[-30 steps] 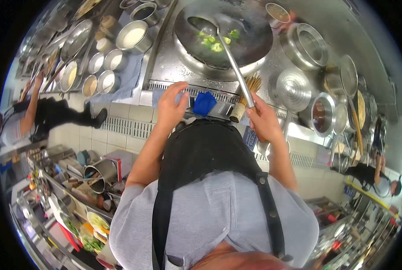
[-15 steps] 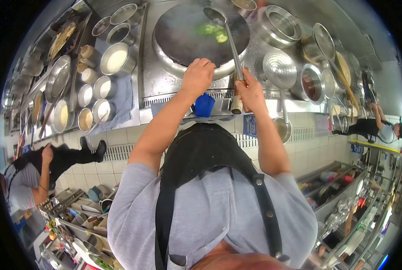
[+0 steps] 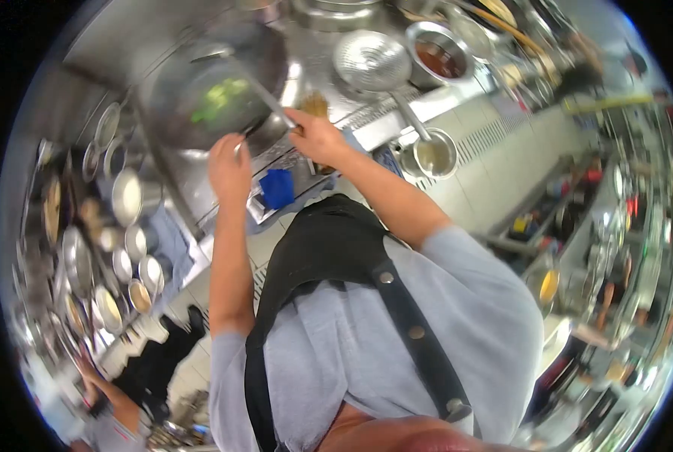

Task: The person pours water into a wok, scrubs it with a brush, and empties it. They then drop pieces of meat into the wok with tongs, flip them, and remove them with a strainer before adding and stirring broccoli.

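My right hand [image 3: 319,141] is wrapped round the handle of a long metal ladle [image 3: 259,89]. The ladle's bowl lies over a large dark wok [image 3: 172,102]. Bright green vegetable pieces [image 3: 219,99], blurred, are in the wok. At the wok's near rim my left hand [image 3: 231,167] is closed on its edge; the exact grip is partly hidden by the fingers. A folded blue cloth [image 3: 277,188] sits on the stove front between my forearms. Beside my right hand stands a bamboo wok brush [image 3: 316,105].
Right of the wok are a perforated skimmer [image 3: 372,62], a pot of red-brown liquid [image 3: 438,60] and a saucepan [image 3: 433,154] below the stove edge. Several bowls of white and tan contents, such as a white one [image 3: 128,197], stand at left. Another person [image 3: 144,377] is at lower left.
The view has swung round, so the stove sits at a slant. The wok looks tilted towards me. Both hands keep their hold; the ladle's bowl is still above the vegetables.
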